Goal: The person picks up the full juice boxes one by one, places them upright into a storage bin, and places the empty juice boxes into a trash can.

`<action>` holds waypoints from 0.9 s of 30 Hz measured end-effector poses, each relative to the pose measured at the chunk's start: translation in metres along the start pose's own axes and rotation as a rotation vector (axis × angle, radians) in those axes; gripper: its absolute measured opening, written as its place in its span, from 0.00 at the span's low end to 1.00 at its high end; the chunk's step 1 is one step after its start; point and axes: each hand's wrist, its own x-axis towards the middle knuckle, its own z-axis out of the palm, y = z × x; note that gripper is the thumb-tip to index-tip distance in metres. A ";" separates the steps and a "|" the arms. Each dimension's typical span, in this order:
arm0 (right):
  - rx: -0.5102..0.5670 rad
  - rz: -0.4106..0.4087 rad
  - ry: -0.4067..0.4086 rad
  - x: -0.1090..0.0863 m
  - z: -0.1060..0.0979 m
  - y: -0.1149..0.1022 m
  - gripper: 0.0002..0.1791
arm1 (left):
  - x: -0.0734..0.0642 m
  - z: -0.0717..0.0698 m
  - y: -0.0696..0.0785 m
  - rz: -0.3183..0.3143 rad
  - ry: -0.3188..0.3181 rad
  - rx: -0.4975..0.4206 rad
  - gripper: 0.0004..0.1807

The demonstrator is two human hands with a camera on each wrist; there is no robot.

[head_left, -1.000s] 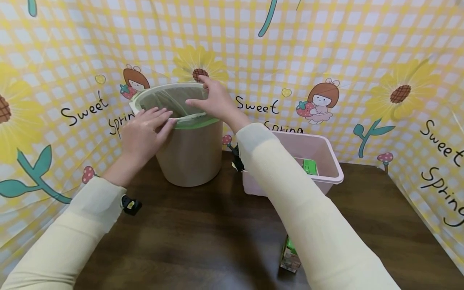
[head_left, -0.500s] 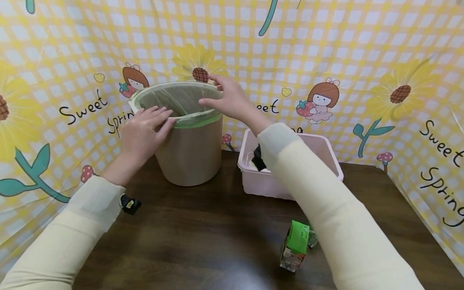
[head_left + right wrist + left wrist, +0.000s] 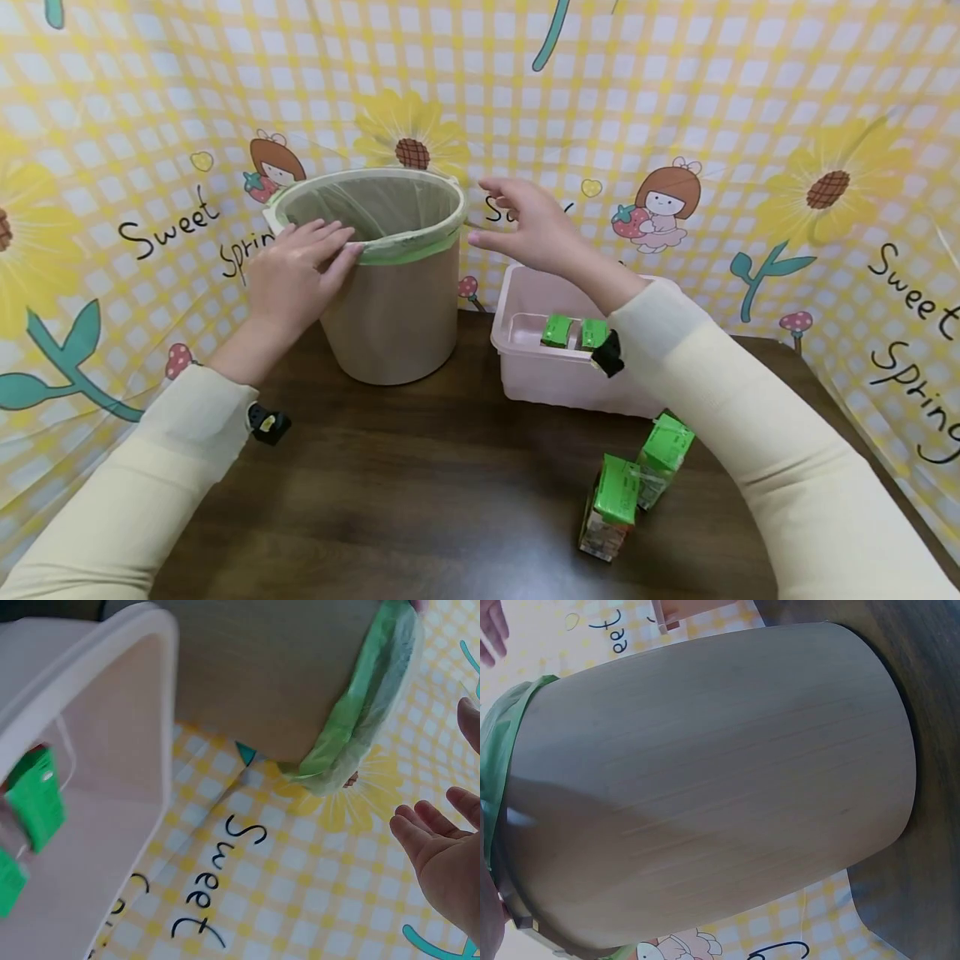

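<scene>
A tall grey-brown bin (image 3: 393,325) stands on the table, lined with a thin green bag (image 3: 408,250) folded over its rim. My left hand (image 3: 288,279) rests on the bin's near left rim, fingers laid out over the edge. Just right of the bin, my right hand (image 3: 536,225) is in the air with fingers and thumb spread and nothing between them. The right wrist view shows that hand (image 3: 450,862) apart from the bag-covered rim. In the left wrist view, the bin's side (image 3: 705,772) fills most of the picture.
A pale pink tub (image 3: 517,375) holding green-topped cartons (image 3: 557,331) stands right of the bin, under my right forearm. Two more cartons, one nearer (image 3: 611,508) and one behind it (image 3: 663,454), stand upright on the dark wooden table (image 3: 420,483). A checked cloth (image 3: 525,108) hangs behind.
My right hand has moved from the bin's right rim rightward into the air, uncovering the rim, the tub's cartons and the table cartons. My left hand has stayed on the rim.
</scene>
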 end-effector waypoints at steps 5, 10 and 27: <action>-0.010 -0.045 -0.007 -0.022 -0.005 0.010 0.40 | 0.002 -0.001 0.000 0.000 0.007 -0.007 0.16; -0.027 -0.075 -0.021 -0.047 -0.003 0.021 0.38 | 0.001 -0.001 0.000 0.004 0.002 -0.008 0.16; 0.030 -0.050 -0.026 -0.130 -0.012 0.037 0.39 | 0.001 0.001 0.000 0.008 0.014 -0.001 0.16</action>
